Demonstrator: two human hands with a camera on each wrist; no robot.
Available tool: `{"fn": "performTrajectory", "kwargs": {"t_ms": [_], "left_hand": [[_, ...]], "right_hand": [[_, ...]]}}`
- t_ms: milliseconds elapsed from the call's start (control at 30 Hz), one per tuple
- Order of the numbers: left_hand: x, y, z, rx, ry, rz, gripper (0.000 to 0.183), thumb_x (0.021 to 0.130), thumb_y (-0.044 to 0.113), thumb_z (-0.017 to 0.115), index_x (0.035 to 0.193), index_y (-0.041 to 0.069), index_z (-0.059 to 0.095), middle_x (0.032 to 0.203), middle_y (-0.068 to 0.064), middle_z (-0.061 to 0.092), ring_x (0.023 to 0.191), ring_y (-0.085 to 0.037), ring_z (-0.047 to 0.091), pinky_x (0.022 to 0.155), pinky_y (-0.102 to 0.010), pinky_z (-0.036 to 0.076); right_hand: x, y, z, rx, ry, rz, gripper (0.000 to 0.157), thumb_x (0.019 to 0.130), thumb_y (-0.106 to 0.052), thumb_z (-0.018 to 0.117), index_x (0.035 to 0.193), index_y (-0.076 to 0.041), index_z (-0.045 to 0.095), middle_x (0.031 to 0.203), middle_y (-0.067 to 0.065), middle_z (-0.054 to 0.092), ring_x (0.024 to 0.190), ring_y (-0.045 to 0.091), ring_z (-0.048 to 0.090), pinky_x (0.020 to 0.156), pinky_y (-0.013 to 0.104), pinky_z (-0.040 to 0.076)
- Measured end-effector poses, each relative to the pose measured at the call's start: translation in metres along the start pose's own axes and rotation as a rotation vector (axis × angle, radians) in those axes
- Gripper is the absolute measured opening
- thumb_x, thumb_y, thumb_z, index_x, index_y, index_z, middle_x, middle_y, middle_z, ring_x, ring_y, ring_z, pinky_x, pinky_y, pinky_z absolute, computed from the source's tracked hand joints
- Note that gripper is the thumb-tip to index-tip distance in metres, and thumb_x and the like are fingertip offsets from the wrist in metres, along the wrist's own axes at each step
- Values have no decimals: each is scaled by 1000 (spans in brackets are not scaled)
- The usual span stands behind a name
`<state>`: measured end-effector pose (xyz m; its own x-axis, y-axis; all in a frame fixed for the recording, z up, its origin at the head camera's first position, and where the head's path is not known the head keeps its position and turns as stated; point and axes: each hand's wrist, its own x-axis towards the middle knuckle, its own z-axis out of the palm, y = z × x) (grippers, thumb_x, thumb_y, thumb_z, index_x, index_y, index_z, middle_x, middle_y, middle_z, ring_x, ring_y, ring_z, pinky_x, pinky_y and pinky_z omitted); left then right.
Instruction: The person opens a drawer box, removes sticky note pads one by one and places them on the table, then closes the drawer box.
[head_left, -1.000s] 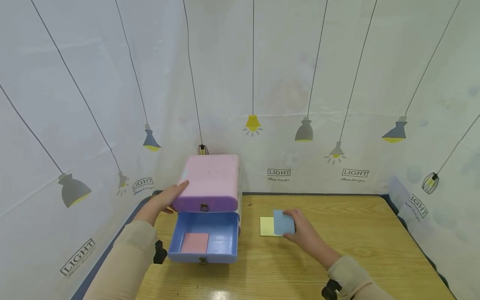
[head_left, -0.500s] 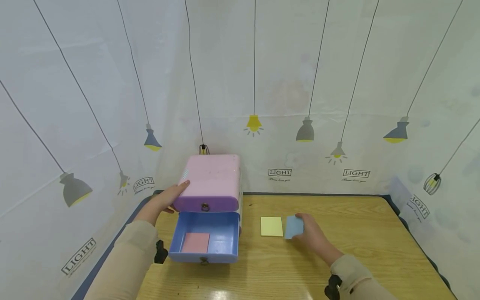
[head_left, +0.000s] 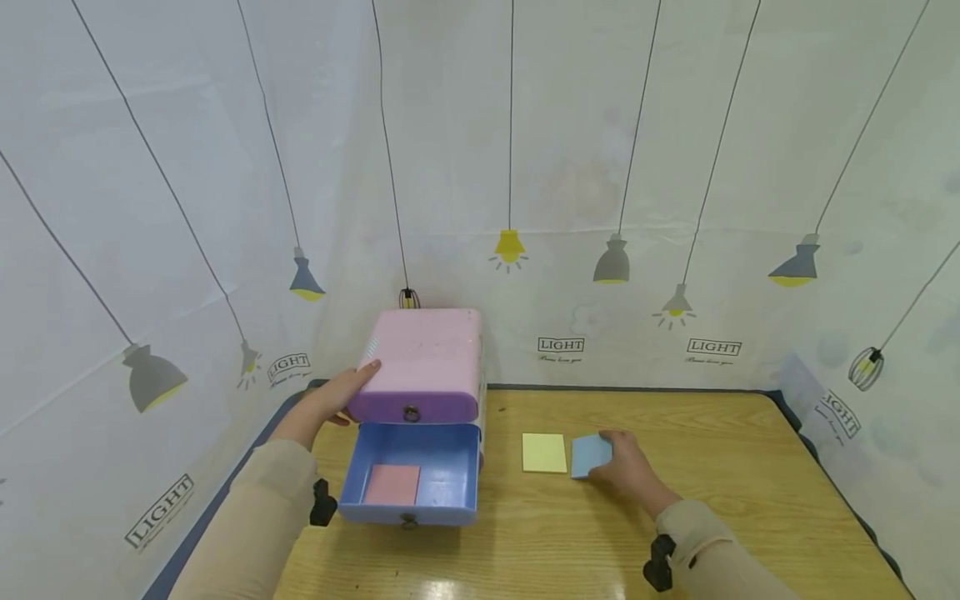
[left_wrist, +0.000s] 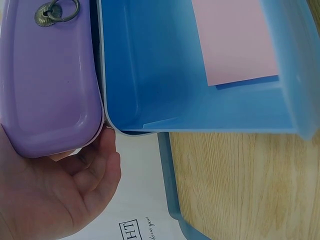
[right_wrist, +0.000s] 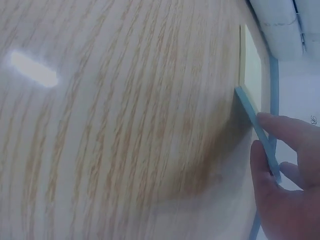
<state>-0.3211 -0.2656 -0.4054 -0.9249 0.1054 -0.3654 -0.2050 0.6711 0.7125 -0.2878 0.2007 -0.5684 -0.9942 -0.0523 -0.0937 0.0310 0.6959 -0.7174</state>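
My left hand (head_left: 341,398) grips the left front corner of a small pink and purple drawer cabinet (head_left: 427,350), thumb on its top and fingers curled at its side. Below the purple front, a blue drawer (head_left: 446,475) is pulled out with a pink sticky note pad (head_left: 392,485) lying in it. With thumb and fingers, my right hand (head_left: 630,467) pinches a blue sticky note pad (head_left: 590,457) by its right side. That pad is tilted in the right wrist view, its lower edge close to the table. Just left of it a yellow sticky note pad (head_left: 544,453) lies flat.
The wooden table (head_left: 720,450) stretches to the right and front of the pads. A white backdrop (head_left: 570,283) printed with hanging lamps stands behind the table and along both sides. A ring pull (left_wrist: 62,10) hangs on the purple drawer front.
My right hand has carried the blue pad from over the yellow pad to its right and lowered it towards the table. The left hand stays on the cabinet.
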Motion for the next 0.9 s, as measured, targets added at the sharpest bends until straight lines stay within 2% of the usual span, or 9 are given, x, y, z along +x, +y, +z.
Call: {"fn": "performTrajectory", "kwargs": {"t_ms": [200, 567, 900], "left_hand": [[4, -3, 2, 7, 14, -3, 93, 96, 68, 29, 146, -11, 19, 109, -27, 59, 90, -35, 65, 80, -50, 52], [7, -6, 3, 9, 13, -6, 94, 95, 71, 27, 146, -8, 23, 110, -25, 60, 90, -31, 65, 80, -48, 51], [6, -5, 2, -12, 6, 4, 93, 96, 68, 28, 147, -9, 19, 111, -27, 58, 91, -34, 65, 87, -55, 48]], "right_hand": [[1, 8, 4, -47, 6, -31, 75, 74, -7, 85, 132, 18, 44, 134, 38, 33, 123, 52, 40, 102, 59, 35], [1, 16, 11, -182, 12, -61, 71, 76, -15, 85, 128, 17, 50, 128, 37, 44, 118, 52, 46, 97, 58, 40], [10, 14, 12, -210, -13, -69, 67, 79, -16, 81, 127, 18, 51, 132, 37, 42, 122, 52, 42, 101, 57, 38]]}}
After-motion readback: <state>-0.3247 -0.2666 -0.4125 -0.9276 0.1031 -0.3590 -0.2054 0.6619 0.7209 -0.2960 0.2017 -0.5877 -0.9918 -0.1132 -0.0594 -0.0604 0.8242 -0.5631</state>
